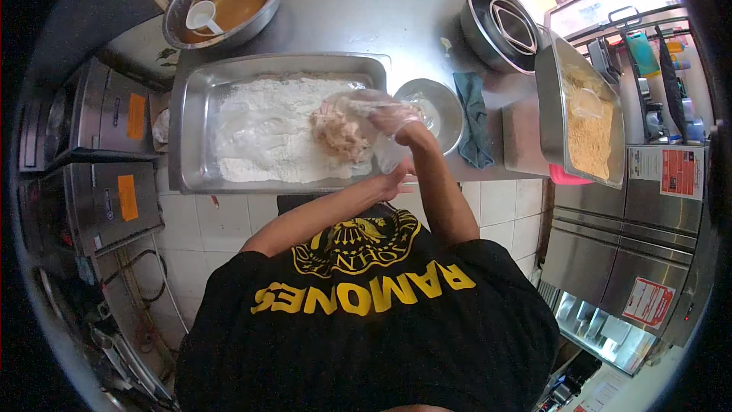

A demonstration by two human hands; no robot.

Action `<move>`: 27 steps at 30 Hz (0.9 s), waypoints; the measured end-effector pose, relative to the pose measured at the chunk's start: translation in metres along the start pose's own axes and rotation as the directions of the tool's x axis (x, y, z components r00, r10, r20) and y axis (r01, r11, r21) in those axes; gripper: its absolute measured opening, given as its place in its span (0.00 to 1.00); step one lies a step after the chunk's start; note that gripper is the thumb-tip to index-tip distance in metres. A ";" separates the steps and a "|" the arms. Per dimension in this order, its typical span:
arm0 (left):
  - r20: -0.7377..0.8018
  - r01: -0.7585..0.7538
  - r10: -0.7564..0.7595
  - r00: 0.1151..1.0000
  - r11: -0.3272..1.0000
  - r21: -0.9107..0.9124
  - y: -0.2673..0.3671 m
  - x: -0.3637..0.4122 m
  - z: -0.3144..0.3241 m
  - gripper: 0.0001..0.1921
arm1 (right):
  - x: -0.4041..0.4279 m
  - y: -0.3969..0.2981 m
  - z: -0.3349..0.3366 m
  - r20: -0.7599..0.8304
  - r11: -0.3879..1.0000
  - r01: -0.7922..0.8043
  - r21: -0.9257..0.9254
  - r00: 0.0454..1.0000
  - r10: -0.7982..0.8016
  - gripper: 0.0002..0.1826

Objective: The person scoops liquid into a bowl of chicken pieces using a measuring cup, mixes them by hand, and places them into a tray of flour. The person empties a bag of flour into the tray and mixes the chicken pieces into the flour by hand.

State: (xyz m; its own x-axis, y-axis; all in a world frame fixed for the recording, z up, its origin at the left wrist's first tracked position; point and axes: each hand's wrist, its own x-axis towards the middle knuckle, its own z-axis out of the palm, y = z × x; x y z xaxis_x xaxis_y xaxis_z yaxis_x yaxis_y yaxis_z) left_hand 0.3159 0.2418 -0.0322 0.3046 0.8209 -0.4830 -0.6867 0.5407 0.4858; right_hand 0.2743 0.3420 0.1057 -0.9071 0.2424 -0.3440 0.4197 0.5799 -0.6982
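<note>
A deep steel pan [197, 126] lies before me with white flour [263, 131] spread over its floor. Over its right end, my right hand [392, 114] grips clear plastic [366, 100]; blur hides whether this is a bag, a glove or both. A clump of pale, pinkish food, apparently raw meat [343, 134], is against the plastic, over the flour. My left hand [398, 180] is at the pan's front right corner, below my right wrist, with its fingers apart. Just right of the pan is a round metal bowl [449, 117], partly hidden by my right hand.
A blue-grey cloth [474, 126] lies right of the bowl. Behind stand a large basin [269, 20] holding brown liquid and a white scoop [201, 14], and a dark bowl [480, 23]. A pan of yellowish crumbs [589, 143] sits at right. Steel appliances [123, 120] flank the left.
</note>
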 end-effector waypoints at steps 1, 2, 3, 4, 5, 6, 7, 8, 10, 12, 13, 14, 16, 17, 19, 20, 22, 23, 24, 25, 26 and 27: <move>-0.032 0.034 -0.035 0.999 0.999 -0.034 -0.005 0.006 -0.005 0.26 | -0.010 -0.015 -0.014 -0.064 0.988 -0.073 0.139 0.995 0.083 0.18; -0.067 0.063 -0.067 0.995 0.996 -0.069 -0.007 0.010 -0.008 0.26 | -0.018 -0.021 -0.024 -0.115 0.952 -0.130 0.278 0.979 0.167 0.18; -0.064 0.068 -0.072 0.995 0.996 -0.064 -0.003 0.007 -0.004 0.26 | -0.020 0.005 -0.024 -0.121 0.951 -0.132 0.281 0.978 0.171 0.18; -0.093 0.098 -0.101 0.991 0.994 -0.043 0.005 0.001 0.005 0.28 | -0.019 0.046 -0.022 -0.255 0.953 0.035 0.300 0.966 0.044 0.18; -0.130 0.119 -0.122 0.984 0.992 -0.031 0.013 -0.005 0.012 0.30 | -0.019 0.071 -0.024 -0.377 0.933 0.208 0.293 0.922 -0.087 0.18; -0.163 0.116 -0.128 0.978 0.990 -0.086 0.018 -0.010 0.015 0.30 | -0.022 0.073 -0.032 -0.369 0.933 0.210 0.291 0.925 -0.093 0.18; -0.164 0.110 -0.124 0.979 0.990 -0.093 0.017 -0.007 0.011 0.30 | -0.027 0.070 -0.042 -0.324 0.935 0.044 0.353 0.943 0.078 0.17; -0.172 0.087 -0.112 0.979 0.985 -0.146 0.016 -0.004 0.007 0.31 | -0.030 0.070 -0.050 -0.267 0.907 -0.122 0.403 0.932 0.244 0.16; -0.163 0.090 -0.120 0.979 0.979 -0.180 0.014 -0.001 0.009 0.32 | -0.029 0.140 -0.038 -0.213 0.787 -0.321 0.527 0.846 0.488 0.16; -0.233 0.041 -0.078 0.969 0.987 -0.157 0.019 -0.006 0.021 0.36 | -0.010 0.213 -0.004 -0.338 0.891 -0.377 0.255 0.828 0.447 0.16; -0.235 0.041 -0.077 0.969 0.987 -0.154 0.022 -0.008 0.024 0.36 | -0.001 0.230 0.004 -0.423 0.908 -0.415 -0.053 0.833 0.356 0.16; -0.258 0.014 -0.056 0.965 0.987 -0.162 0.024 -0.010 0.024 0.38 | 0.008 0.225 0.013 -0.398 0.861 -0.481 -0.165 0.831 0.388 0.18; -0.218 0.037 -0.066 0.974 0.990 -0.133 0.027 -0.012 0.039 0.41 | 0.002 0.305 0.060 -0.671 0.688 -0.544 -0.480 0.733 0.112 0.23; -0.205 -0.003 -0.023 0.978 0.992 -0.126 0.023 -0.008 0.026 0.42 | 0.014 0.300 0.068 -0.655 0.700 -0.517 -0.493 0.750 0.093 0.23; -0.198 -0.044 0.018 0.980 0.991 -0.126 0.019 -0.005 0.017 0.43 | 0.015 0.264 0.085 -0.620 0.683 -0.474 -0.556 0.784 0.039 0.22; -0.250 -0.074 0.032 0.968 0.984 -0.161 0.021 -0.007 0.014 0.42 | 0.008 0.208 0.067 -0.256 0.662 -0.345 -0.665 0.939 0.232 0.36; -0.255 -0.066 0.021 0.967 0.984 -0.167 0.022 -0.008 0.022 0.42 | 0.006 0.209 0.060 -0.123 0.805 -0.328 -0.494 0.943 0.309 0.31; -0.251 -0.064 0.020 0.968 0.983 -0.171 0.023 -0.009 0.026 0.41 | 0.005 0.209 0.057 0.034 0.905 -0.305 -0.295 0.944 0.329 0.26; -0.257 -0.074 0.025 0.966 0.980 -0.183 0.020 -0.008 0.025 0.40 | -0.007 0.186 0.053 0.051 0.809 -0.132 -0.573 0.979 0.196 0.17; -0.257 -0.075 0.026 0.966 0.981 -0.182 0.018 -0.006 0.021 0.40 | -0.011 0.193 0.054 0.050 0.808 -0.132 -0.574 0.979 0.196 0.17; -0.216 -0.075 0.036 0.976 0.982 -0.173 0.016 -0.004 0.016 0.40 | -0.016 0.201 0.055 0.127 0.777 0.078 -0.625 0.992 0.003 0.16; -0.176 -0.075 0.045 0.983 0.983 -0.166 0.015 -0.003 0.014 0.40 | -0.021 0.197 0.053 0.216 0.702 0.281 -0.655 0.959 -0.182 0.15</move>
State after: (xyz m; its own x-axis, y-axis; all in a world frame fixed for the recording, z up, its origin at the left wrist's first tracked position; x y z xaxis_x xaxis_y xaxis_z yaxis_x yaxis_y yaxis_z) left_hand 0.3140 0.2497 -0.0134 0.1522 0.7993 -0.5813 -0.8076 0.4396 0.3931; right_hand 0.3775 0.4096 -0.0577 -0.9401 -0.0409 -0.3383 0.0203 0.9843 -0.1754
